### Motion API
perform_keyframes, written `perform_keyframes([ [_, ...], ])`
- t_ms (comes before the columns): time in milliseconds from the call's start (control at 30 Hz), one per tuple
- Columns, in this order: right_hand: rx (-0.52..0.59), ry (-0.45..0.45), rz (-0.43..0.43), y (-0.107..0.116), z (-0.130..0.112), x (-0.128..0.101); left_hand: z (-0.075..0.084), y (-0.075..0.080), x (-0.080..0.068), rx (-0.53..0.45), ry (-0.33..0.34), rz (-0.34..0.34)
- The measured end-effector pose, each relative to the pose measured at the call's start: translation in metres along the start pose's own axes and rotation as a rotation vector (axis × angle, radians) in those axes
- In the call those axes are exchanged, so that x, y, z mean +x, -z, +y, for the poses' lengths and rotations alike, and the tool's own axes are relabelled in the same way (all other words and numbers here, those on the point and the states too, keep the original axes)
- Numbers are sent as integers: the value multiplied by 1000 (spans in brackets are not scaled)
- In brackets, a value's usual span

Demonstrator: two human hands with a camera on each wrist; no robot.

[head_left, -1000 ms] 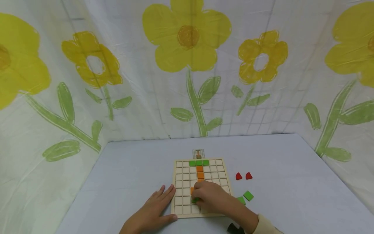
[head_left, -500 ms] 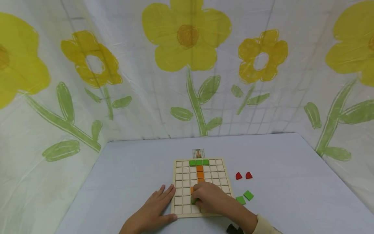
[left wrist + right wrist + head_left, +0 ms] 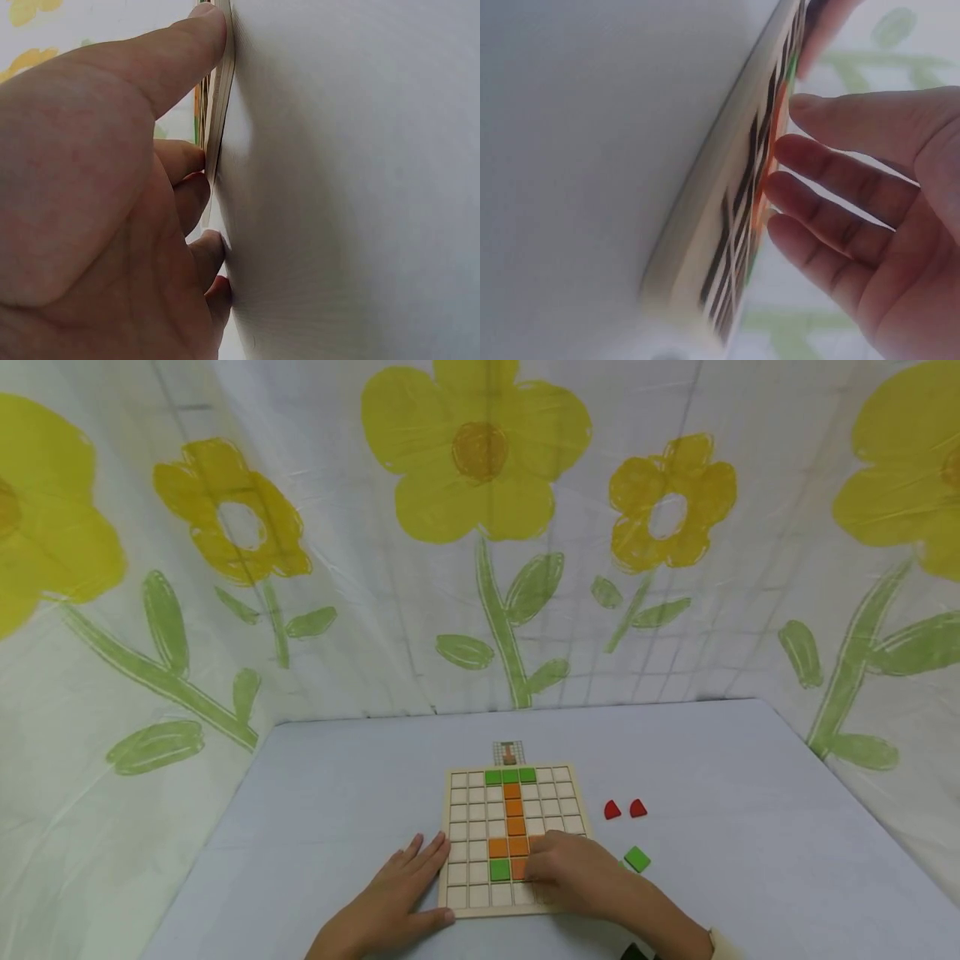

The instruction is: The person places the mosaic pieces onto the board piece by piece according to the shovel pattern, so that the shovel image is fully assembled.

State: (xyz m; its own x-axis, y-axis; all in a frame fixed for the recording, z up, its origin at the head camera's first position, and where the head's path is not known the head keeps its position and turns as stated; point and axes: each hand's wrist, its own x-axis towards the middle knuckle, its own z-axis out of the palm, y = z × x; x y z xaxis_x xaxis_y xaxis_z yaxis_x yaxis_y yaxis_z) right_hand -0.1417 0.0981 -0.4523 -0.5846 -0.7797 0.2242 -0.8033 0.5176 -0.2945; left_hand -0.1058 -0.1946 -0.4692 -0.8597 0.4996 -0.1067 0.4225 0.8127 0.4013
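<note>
A wooden grid board (image 3: 471,800) lies on the table, with green tiles (image 3: 510,776) along its top row and an orange column (image 3: 513,807) running down. Near the bottom sit more orange tiles (image 3: 507,847) and one green tile (image 3: 499,869). My left hand (image 3: 390,902) lies flat on the table, its fingers (image 3: 196,169) against the board's left edge (image 3: 222,90). My right hand (image 3: 573,875) hovers over the board's lower right squares with loose, straight fingers (image 3: 832,176) holding nothing; the board's rim (image 3: 727,180) is beside them.
Two red curved pieces (image 3: 625,809) and a green square tile (image 3: 637,859) lie on the table right of the board. A small pattern card (image 3: 508,752) sits behind the board. A flower-printed cloth (image 3: 480,527) walls the table on three sides.
My right hand has slid rightward off the board's middle, uncovering the orange tiles and a green tile set in the lower rows. The left hand has stayed put.
</note>
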Motion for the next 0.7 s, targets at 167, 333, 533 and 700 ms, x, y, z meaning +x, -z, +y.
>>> perform_keyframes([
  [167, 6, -134, 3, 13, 14, -27, 0, 0, 1, 6, -3, -5],
  [333, -50, -262, 0, 29, 25, -54, 1, 1, 1, 4, 11, -9],
  [533, -3, -382, -85, 41, 35, -74, -1, 1, 0, 10, 13, -11],
  [700, -2, -364, -74, 41, 38, -80, 0, 0, 1, -27, 16, -11],
])
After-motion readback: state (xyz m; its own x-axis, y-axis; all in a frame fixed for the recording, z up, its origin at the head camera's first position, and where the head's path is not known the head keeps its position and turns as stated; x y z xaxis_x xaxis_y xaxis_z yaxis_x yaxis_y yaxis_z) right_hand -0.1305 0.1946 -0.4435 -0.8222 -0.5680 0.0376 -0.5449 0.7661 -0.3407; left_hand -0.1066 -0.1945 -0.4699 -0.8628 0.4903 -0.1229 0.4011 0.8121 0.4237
